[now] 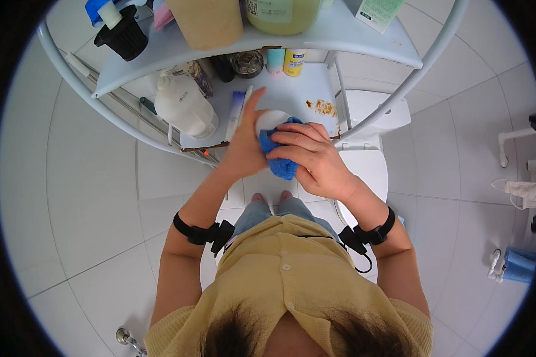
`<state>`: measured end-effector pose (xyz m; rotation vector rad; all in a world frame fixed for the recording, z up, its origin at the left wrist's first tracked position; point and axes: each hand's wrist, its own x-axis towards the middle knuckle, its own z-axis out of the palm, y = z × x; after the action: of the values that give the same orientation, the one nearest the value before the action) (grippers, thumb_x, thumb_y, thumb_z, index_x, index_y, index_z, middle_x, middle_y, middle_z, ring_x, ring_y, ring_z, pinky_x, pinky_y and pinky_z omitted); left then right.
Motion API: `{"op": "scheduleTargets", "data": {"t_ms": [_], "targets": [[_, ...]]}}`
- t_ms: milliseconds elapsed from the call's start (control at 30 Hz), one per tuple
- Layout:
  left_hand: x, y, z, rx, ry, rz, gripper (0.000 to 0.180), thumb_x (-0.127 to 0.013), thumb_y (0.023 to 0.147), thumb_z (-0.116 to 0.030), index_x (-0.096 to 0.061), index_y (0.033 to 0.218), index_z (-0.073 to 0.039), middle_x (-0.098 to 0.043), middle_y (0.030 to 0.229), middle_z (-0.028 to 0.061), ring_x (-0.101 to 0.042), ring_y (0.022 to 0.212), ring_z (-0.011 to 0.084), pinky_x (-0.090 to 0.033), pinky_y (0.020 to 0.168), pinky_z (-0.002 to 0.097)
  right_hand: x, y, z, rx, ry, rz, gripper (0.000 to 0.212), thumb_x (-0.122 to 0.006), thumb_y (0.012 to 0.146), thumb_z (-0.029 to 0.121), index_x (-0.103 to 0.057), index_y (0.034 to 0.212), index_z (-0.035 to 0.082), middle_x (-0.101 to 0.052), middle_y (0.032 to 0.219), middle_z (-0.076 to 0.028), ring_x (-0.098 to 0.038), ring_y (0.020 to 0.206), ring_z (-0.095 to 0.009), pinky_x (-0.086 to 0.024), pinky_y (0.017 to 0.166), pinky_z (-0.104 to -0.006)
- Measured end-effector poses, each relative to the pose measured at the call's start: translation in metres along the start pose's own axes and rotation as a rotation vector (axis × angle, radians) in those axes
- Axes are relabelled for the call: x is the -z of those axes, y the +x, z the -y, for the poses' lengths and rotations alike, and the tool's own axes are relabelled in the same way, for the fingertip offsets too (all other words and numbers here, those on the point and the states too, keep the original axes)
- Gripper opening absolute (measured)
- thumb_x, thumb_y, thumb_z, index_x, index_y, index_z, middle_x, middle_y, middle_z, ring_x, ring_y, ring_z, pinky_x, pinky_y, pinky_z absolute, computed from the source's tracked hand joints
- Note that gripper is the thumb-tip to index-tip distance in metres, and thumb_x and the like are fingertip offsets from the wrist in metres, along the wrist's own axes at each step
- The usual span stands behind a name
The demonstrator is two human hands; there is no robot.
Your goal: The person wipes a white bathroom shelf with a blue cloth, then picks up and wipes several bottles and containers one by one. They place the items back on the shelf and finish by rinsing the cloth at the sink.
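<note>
Left hand [243, 150] extends a digit forward. Right hand [318, 159] curls beside it. Both forearms [203, 197] angle inward.

The white thing [270, 119] is partly hidden behind the blue cloth [283, 167], no telling what it is. Top edge chops off the tan container [208, 27] and green container [280, 19].

Labels showed, their print too small to read surely.
A square matrix code stood on the yellow-green container's [286, 22] label; dark characters marked the white pump bottle [186, 107], blue ones the yellow canister [294, 62], fine print the green-and-white carton [379, 12].
</note>
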<state>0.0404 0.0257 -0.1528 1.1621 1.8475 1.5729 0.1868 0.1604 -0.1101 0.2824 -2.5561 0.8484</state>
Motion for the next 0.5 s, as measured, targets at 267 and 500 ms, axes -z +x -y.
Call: {"op": "scheduleTargets", "data": {"t_ms": [267,500], "targets": [[0.014,-0.018,0.026,0.158,-0.056,-0.177,0.092,-0.084,0.067,-0.010,-0.031,0.141,-0.008,-0.049,0.129,0.0138,-0.055,0.116,0.0242,-0.048,0.097,0.0368,-0.031,0.010,-0.103,-0.754,0.012,-0.432,0.039,-0.051,0.080,-0.006,-0.061,0.117,-0.001,-0.063,0.111,-0.022,-0.056,0.110,-0.038,-0.044,0.096,-0.0455],[0.009,-0.045,0.027,0.314,-0.071,-0.159,0.085,-0.084,0.068,-0.014,-0.033,0.136,-0.008,-0.052,0.126,0.0146,-0.056,0.116,0.0273,-0.047,0.098,0.0396,-0.056,0.045,-0.229,-0.790,-0.582,-0.386,0.041,-0.055,0.086,0.004,-0.054,0.127,0.000,-0.056,0.128,-0.022,-0.053,0.115,-0.039,-0.043,0.100,-0.0464]]}}
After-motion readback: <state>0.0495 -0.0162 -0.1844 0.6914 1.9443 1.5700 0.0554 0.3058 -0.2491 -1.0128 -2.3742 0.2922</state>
